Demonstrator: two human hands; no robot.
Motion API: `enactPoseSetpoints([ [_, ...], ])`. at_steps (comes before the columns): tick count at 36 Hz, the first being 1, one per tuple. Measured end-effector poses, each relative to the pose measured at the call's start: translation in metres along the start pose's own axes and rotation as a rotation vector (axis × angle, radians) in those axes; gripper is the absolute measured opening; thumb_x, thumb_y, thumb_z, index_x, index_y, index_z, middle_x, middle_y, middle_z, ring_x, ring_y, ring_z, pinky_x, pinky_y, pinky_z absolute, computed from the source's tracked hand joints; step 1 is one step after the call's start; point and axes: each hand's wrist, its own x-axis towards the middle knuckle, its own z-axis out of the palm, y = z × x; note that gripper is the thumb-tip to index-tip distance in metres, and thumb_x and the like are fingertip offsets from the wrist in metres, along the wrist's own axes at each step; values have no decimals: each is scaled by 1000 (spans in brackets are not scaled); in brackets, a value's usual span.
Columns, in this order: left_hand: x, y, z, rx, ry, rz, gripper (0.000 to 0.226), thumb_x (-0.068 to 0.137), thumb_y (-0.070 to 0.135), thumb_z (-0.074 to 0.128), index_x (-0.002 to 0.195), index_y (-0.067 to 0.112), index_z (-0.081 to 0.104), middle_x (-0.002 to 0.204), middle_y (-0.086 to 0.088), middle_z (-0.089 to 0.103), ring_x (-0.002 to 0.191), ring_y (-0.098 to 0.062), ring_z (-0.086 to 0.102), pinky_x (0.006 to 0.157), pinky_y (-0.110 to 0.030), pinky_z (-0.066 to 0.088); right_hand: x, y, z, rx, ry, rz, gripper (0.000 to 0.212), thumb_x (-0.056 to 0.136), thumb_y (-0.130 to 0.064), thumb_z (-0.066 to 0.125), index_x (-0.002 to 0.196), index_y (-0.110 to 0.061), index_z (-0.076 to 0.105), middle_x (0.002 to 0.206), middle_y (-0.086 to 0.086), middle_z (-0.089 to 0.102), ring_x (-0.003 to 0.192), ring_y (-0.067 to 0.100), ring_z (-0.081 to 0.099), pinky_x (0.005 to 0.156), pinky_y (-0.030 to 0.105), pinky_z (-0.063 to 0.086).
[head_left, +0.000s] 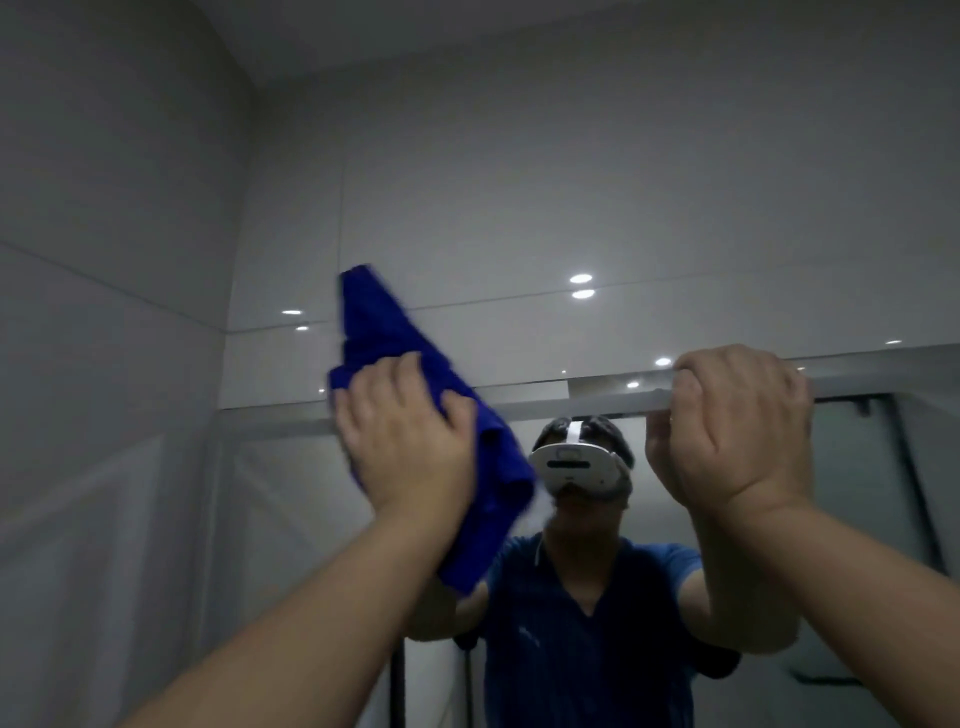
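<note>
A blue cloth (379, 322) is spread against the top left part of a wall mirror (291, 519). My left hand (405, 436) presses the cloth to the glass, with the thumb curled round its right edge. The cloth's upper corner sticks up past the mirror's frame onto the tiles. My right hand (737, 421) grips the mirror's top edge (571, 400), fingers curled over it. The mirror reflects a person in a blue shirt wearing a white headset.
Glossy grey wall tiles (519, 182) rise above the mirror and carry reflections of ceiling lights. A tiled side wall (104, 312) stands close on the left. A dark glass partition frame (893, 441) shows in the mirror at right.
</note>
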Motion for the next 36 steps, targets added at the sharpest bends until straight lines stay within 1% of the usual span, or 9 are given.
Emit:
enactPoseSetpoints([
  [3, -29, 59, 10, -70, -58, 223, 67, 87, 44, 52, 146, 14, 62, 149, -15, 60, 140, -38, 52, 130, -56, 24, 1, 1, -4, 12, 0, 11, 35, 105, -29, 29, 90, -15, 57, 89, 6, 54, 89, 33, 51, 93, 52, 41],
  [6, -47, 93, 17, -126, -147, 431, 69, 87, 50, 54, 150, 21, 53, 158, -12, 50, 148, -34, 41, 134, -55, 13, 1, 2, -7, -10, 16, -11, 35, 103, -25, 32, 92, -9, 61, 88, 11, 55, 88, 36, 53, 89, 50, 39],
  [11, -23, 52, 12, -134, -153, 620, 67, 93, 54, 53, 155, 28, 45, 161, -5, 45, 150, -26, 37, 133, -47, 9, 2, 11, 2, -67, 35, -37, 24, 105, -30, 33, 92, -21, 50, 89, 4, 50, 86, 30, 48, 87, 48, 39],
  [18, 30, -99, -21, 29, -117, 298, 63, 92, 49, 45, 140, 13, 63, 137, -15, 63, 128, -39, 56, 120, -57, 36, 6, 42, 37, -231, 78, -47, 12, 104, -43, 31, 97, -39, 40, 92, -9, 38, 90, 25, 47, 86, 57, 45],
  [23, 72, -180, -46, 228, -261, 85, 77, 86, 55, 23, 129, 7, 65, 119, -20, 67, 110, -41, 61, 99, -52, 44, 3, 15, 18, -185, 45, 34, 22, 106, -40, 31, 99, -31, 50, 95, -2, 47, 91, 28, 49, 86, 54, 43],
  [26, 76, -182, -45, 239, -250, 70, 68, 85, 52, 25, 120, 9, 64, 110, -16, 66, 103, -39, 60, 92, -50, 44, 0, -9, -1, -124, -1, 63, 27, 102, -32, 36, 99, -17, 59, 95, 9, 57, 91, 34, 50, 88, 49, 40],
  [30, 65, -163, -32, 205, -113, -36, 61, 91, 47, 28, 109, 0, 64, 101, -25, 67, 97, -44, 62, 88, -55, 45, 0, -23, -7, -113, -47, 93, 27, 98, -32, 43, 96, -12, 61, 96, 12, 58, 95, 34, 52, 96, 50, 38],
  [33, 58, -122, -22, 150, -35, -130, 64, 95, 47, 28, 112, -4, 62, 107, -33, 64, 107, -49, 59, 98, -60, 42, 3, -21, -6, -102, -15, 80, 26, 98, -33, 45, 97, -13, 61, 97, 12, 57, 96, 34, 52, 97, 49, 37],
  [36, 32, -61, -13, 130, -59, -103, 54, 94, 44, 36, 115, 1, 61, 113, -28, 64, 113, -46, 57, 109, -60, 40, 3, -17, -4, -102, -44, 73, 26, 98, -34, 43, 97, -15, 60, 95, 5, 52, 95, 31, 50, 94, 47, 36],
])
